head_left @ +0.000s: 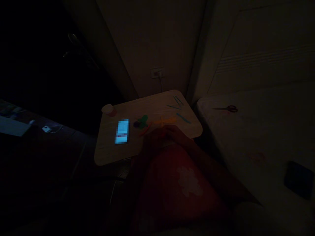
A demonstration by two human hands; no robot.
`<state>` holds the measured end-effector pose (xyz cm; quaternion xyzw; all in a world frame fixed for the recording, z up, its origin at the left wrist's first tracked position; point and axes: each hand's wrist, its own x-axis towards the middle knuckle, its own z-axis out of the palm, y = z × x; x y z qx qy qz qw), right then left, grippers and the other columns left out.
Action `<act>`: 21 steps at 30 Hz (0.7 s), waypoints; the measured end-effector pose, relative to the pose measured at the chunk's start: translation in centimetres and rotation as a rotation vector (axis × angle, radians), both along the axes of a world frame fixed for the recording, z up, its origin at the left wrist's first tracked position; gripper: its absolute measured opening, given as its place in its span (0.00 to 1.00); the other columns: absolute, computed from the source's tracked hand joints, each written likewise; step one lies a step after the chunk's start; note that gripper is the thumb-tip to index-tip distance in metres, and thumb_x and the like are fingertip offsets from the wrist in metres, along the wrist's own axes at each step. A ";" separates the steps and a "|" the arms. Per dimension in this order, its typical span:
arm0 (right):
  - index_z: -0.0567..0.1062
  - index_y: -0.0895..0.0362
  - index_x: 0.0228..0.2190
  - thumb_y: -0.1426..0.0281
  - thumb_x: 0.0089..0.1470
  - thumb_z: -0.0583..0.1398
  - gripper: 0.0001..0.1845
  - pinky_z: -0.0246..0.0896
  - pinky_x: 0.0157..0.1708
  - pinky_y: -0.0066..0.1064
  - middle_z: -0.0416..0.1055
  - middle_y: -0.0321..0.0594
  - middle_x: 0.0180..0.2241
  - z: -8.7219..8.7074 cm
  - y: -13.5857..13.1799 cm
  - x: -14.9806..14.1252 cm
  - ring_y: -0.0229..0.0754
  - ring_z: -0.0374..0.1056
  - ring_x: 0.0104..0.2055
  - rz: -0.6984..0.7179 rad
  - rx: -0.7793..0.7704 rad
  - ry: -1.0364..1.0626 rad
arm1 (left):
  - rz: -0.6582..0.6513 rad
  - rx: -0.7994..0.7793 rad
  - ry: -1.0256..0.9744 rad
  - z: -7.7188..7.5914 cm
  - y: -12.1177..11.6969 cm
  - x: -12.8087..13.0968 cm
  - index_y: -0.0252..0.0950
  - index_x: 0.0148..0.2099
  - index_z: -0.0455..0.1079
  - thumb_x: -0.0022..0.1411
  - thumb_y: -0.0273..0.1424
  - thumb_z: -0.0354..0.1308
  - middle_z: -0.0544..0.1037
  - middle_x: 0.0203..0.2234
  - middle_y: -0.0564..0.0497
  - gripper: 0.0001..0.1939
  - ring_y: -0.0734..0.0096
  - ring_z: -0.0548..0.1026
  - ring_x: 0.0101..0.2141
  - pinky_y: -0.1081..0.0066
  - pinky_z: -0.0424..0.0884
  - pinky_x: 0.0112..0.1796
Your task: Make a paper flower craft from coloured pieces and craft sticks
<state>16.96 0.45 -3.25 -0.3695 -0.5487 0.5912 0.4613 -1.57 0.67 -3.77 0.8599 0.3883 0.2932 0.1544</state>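
Observation:
The picture is very dark. At the near edge of the small wooden table [110, 150], my left hand [154, 136] and my right hand [175, 132] meet with curled fingers. Whatever lies between the fingertips is too dim to make out. Just beyond them lie an orange-yellow piece [169, 120] and a thin red strip [145, 129]. Left of these is a green lobed piece [143, 121] with a dark purple lump [136, 124] beside it. A blue strip [183, 118] and several thin dark green sticks [174, 107] are on the table's right part.
A brightly lit, blurred-out screen [122, 131] lies on the table's left part, near a white-topped cup [108, 110]. Scissors [226, 108] and a dark blue object [299, 179] rest on the pale surface at right. A wall socket [157, 72] holds a plug and cord.

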 end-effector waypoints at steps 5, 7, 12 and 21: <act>0.77 0.58 0.30 0.53 0.55 0.65 0.19 0.58 0.27 0.27 0.71 0.35 0.25 0.1 -0.2 0.1 0.36 0.64 0.27 0.011 0.008 -0.049 | 0.025 -0.021 -0.029 0.4 -0.1 0.0 0.37 0.50 0.74 0.72 0.36 0.48 0.80 0.35 0.45 0.15 0.60 0.77 0.36 0.65 0.69 0.40; 0.77 0.58 0.30 0.53 0.54 0.65 0.19 0.58 0.27 0.27 0.71 0.36 0.25 0.0 -0.3 0.1 0.36 0.64 0.27 -0.002 0.013 -0.076 | 0.053 -0.037 -0.022 0.6 -0.2 0.1 0.37 0.51 0.74 0.71 0.35 0.49 0.80 0.34 0.45 0.15 0.60 0.77 0.34 0.65 0.69 0.38; 0.76 0.57 0.29 0.53 0.52 0.66 0.19 0.57 0.26 0.27 0.71 0.36 0.25 -0.4 -0.4 0.0 0.36 0.63 0.26 -0.087 0.008 -0.094 | 0.034 -0.080 -0.032 1.0 -0.5 0.1 0.37 0.53 0.72 0.67 0.35 0.54 0.79 0.33 0.45 0.15 0.60 0.76 0.32 0.65 0.67 0.36; 0.75 0.57 0.27 0.54 0.55 0.62 0.19 0.53 0.23 0.27 0.66 0.34 0.21 -0.8 -0.4 0.1 0.36 0.59 0.23 -0.152 0.035 -0.154 | -0.001 -0.248 -0.111 1.0 0.0 0.4 0.38 0.50 0.76 0.73 0.42 0.49 0.81 0.36 0.46 0.18 0.61 0.77 0.34 0.67 0.68 0.37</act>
